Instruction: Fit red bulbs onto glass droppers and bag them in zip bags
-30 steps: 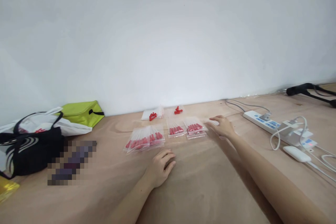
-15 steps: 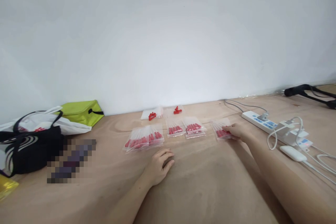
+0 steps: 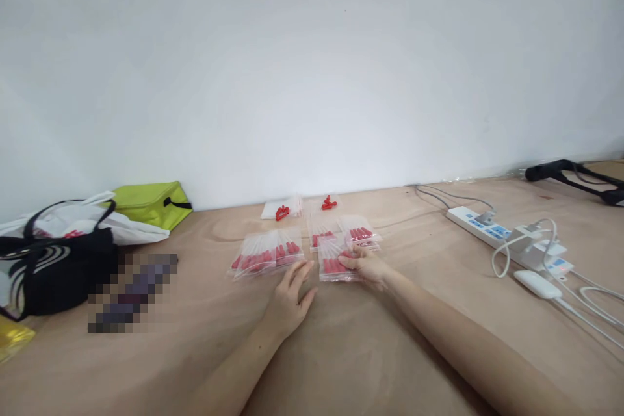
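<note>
My right hand (image 3: 366, 265) pinches the right edge of a clear zip bag (image 3: 333, 268) holding several red-handled thin sticks. This bag overlaps the lower part of another such bag (image 3: 322, 238) behind it. Just to the right lies a small stack of similar bags (image 3: 359, 234). My left hand (image 3: 288, 302) is open, fingers apart, beside the near edge of a fanned group of bags (image 3: 263, 257) with red pieces inside. Farther back, loose red pieces (image 3: 282, 212) rest on a whitish bag, and more red pieces (image 3: 328, 203) lie on a clear bag.
A white power strip (image 3: 480, 226) with plugs and cables lies at the right, near a white adapter (image 3: 537, 284). A black frame (image 3: 575, 183) is at the far right. At left are a black bag (image 3: 68, 273), a white bag (image 3: 141, 231) and a lime-green case (image 3: 146, 200).
My right hand has carried the bag of red-handled sticks leftward, from the right side to in front of the middle bags. My left hand has shifted slightly, its fingers spreading.
</note>
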Action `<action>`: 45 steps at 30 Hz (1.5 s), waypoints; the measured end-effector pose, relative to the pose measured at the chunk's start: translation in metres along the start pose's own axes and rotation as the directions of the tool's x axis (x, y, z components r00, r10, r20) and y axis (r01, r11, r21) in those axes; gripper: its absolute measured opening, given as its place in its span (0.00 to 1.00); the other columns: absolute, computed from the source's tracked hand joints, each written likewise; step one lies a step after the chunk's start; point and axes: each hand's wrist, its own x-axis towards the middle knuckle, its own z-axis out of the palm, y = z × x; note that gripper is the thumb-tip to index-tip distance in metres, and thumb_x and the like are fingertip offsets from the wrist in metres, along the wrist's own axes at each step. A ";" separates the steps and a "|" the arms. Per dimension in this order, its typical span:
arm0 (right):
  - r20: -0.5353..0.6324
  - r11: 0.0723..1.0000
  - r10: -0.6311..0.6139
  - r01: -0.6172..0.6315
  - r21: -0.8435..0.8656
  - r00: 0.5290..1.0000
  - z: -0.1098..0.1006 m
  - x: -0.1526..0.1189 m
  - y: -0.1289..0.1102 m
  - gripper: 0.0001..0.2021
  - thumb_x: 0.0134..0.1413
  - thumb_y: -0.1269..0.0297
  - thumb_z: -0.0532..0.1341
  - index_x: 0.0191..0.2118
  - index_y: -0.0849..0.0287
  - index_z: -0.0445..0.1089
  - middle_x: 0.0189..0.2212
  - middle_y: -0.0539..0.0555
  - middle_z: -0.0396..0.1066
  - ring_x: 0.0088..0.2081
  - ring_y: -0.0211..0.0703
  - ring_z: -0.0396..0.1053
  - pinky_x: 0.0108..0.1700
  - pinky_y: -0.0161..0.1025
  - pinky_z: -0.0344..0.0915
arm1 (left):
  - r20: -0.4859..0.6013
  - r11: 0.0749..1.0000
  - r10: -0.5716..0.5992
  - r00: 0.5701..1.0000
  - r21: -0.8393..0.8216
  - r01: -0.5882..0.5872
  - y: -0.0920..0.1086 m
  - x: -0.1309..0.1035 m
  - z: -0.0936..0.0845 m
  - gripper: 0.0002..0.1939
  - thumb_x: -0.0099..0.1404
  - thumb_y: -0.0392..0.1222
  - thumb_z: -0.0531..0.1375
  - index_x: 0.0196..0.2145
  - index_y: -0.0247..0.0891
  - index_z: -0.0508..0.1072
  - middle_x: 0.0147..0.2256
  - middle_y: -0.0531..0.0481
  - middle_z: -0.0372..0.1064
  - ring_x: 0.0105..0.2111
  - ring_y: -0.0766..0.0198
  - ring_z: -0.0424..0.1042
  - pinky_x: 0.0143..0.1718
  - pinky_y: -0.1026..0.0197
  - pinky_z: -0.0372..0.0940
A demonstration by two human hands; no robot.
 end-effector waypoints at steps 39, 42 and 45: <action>0.655 -0.541 -0.633 0.369 -0.756 0.413 -0.028 -0.023 0.019 0.10 0.51 0.75 0.53 0.27 0.59 0.69 0.24 0.51 0.67 0.28 0.37 0.60 0.29 0.36 0.49 | 0.034 0.863 0.448 0.893 0.245 -0.442 -0.014 0.020 0.008 0.15 0.65 0.32 0.47 0.31 0.37 0.72 0.30 0.48 0.73 0.29 0.65 0.72 0.30 0.63 0.68; 0.670 -0.557 -0.619 0.372 -0.743 0.410 -0.028 -0.025 0.017 0.09 0.50 0.75 0.53 0.25 0.59 0.68 0.23 0.51 0.66 0.27 0.37 0.59 0.28 0.37 0.47 | 0.024 0.860 0.448 0.894 0.261 -0.438 -0.013 0.020 0.006 0.15 0.65 0.32 0.47 0.30 0.36 0.72 0.30 0.48 0.73 0.29 0.65 0.72 0.30 0.63 0.68; 0.661 -0.545 -0.638 0.375 -0.750 0.394 -0.028 -0.026 0.017 0.08 0.51 0.73 0.54 0.26 0.58 0.69 0.22 0.50 0.67 0.27 0.37 0.59 0.28 0.37 0.47 | -0.011 0.875 0.429 0.903 0.253 -0.413 -0.011 0.021 0.005 0.14 0.65 0.32 0.47 0.29 0.36 0.72 0.29 0.48 0.72 0.28 0.64 0.71 0.29 0.62 0.67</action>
